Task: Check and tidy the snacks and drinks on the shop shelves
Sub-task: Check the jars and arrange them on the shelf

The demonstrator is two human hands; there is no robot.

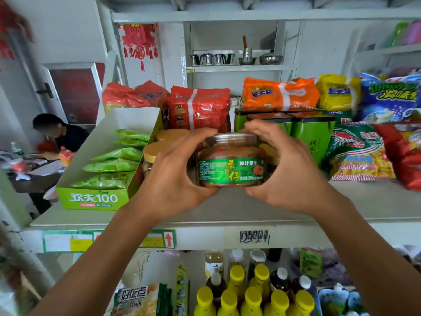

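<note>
Head view: squat round jar (231,166) of clear plastic, gripped upright between both hands over the middle of the shelf (227,210), a little back from its front edge. Left hand (175,176) curled round the jar's left side from lid to base. Right hand (284,169) wrapped round the right side, fingers arched over the clear lid. Glossy green label band with yellow characters; brownish, chunky filling behind the plastic. Hard to tell whether lifted clear of the shelf or resting on it.

Toward the left edge of the shelf, an open green-and-white cardboard box (91,198) with slanted sides, packed with shiny green sachets (114,165). Just behind the left hand, more jars with flat tan lids (157,151). Along the back edge, crinkly red noodle packs (200,110), an orange pack (278,94) and a yellow pack (337,92). Right behind the right hand, two boxy green tins (314,133). Toward the right edge, a puffy green prawn-cracker bag (357,153) and a glossy red bag (405,156). Below the shelf's front edge, smooth bottles with yellow caps (252,297).
</note>
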